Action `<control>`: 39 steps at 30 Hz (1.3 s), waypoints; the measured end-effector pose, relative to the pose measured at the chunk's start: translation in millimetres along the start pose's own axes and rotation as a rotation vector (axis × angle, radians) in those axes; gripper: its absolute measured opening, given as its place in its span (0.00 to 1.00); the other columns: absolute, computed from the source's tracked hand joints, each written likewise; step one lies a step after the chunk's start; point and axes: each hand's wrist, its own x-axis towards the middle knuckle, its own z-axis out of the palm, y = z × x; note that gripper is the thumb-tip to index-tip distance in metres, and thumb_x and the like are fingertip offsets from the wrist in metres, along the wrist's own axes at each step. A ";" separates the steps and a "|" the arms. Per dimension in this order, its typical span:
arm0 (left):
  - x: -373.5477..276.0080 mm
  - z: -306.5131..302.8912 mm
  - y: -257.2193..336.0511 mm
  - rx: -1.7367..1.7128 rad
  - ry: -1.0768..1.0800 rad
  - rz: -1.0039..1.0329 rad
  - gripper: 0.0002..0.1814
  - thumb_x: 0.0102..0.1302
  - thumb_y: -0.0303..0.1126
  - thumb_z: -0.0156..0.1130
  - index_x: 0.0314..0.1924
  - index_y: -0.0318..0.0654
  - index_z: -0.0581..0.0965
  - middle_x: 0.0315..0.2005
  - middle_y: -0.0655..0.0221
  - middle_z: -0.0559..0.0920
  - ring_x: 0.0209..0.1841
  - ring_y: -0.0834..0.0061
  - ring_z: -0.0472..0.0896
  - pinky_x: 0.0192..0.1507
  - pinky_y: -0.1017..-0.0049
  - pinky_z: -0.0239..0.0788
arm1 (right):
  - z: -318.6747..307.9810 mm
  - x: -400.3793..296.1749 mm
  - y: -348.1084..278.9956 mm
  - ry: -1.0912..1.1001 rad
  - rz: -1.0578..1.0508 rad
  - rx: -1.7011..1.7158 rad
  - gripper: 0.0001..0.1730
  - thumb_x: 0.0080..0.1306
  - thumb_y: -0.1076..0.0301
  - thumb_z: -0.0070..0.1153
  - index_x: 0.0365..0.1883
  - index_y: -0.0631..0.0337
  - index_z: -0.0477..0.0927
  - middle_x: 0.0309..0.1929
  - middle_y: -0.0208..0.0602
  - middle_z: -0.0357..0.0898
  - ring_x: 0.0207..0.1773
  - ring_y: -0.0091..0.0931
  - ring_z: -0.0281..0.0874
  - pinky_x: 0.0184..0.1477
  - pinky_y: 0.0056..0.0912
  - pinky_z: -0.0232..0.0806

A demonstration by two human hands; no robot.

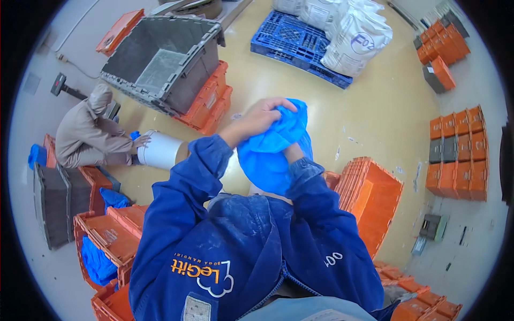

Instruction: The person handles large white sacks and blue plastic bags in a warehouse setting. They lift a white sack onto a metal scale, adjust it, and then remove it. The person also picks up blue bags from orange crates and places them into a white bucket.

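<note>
A thin blue plastic bag (pixel 265 164) hangs in front of my body, its upper part folded and bunched. My left hand (pixel 267 116) grips the top of the plastic, fingers curled over the folded edge. My right wrist (pixel 294 153) goes in behind a fold of the bag, which covers that hand, so its fingers are hidden. Both forearms wear dark blue sleeves marked with whitish powder. Below the bag, a pale surface (pixel 261 190) shows partly by my lap; what it is I cannot tell.
A co-worker (pixel 90 132) crouches at left, hands on a white bucket (pixel 158 149). Ahead, a large grey crate (pixel 196 76) stands on orange crates (pixel 209 106). White sacks (pixel 353 44) lie on a blue pallet (pixel 281 44). An orange crate (pixel 375 200) stands at right, stacked crates (pixel 457 156) beyond.
</note>
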 end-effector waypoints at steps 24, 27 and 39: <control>-144.6 -57.8 -240.1 0.605 0.895 0.089 0.10 0.61 0.35 0.58 0.34 0.36 0.79 0.32 0.66 0.81 0.38 0.70 0.79 0.48 0.63 0.65 | 254.2 -46.2 -119.1 -0.841 -0.278 -0.004 0.18 0.53 0.66 0.60 0.41 0.64 0.76 0.37 0.41 0.78 0.43 0.30 0.76 0.47 0.32 0.67; -228.8 -95.5 -281.3 0.283 0.954 -0.044 0.11 0.62 0.35 0.57 0.36 0.34 0.79 0.32 0.66 0.82 0.36 0.72 0.78 0.42 0.66 0.67 | 273.2 -21.4 -104.5 -0.651 -0.298 -0.223 0.28 0.50 0.61 0.63 0.49 0.62 0.74 0.48 0.48 0.75 0.52 0.39 0.72 0.57 0.41 0.61; -568.1 -203.8 -382.4 -0.282 1.249 -0.583 0.20 0.63 0.44 0.55 0.44 0.34 0.78 0.35 0.60 0.82 0.34 0.69 0.79 0.35 0.68 0.70 | 306.3 -53.1 100.0 -0.325 0.737 -0.566 0.32 0.64 0.49 0.52 0.53 0.69 0.69 0.48 0.53 0.74 0.50 0.37 0.73 0.52 0.38 0.64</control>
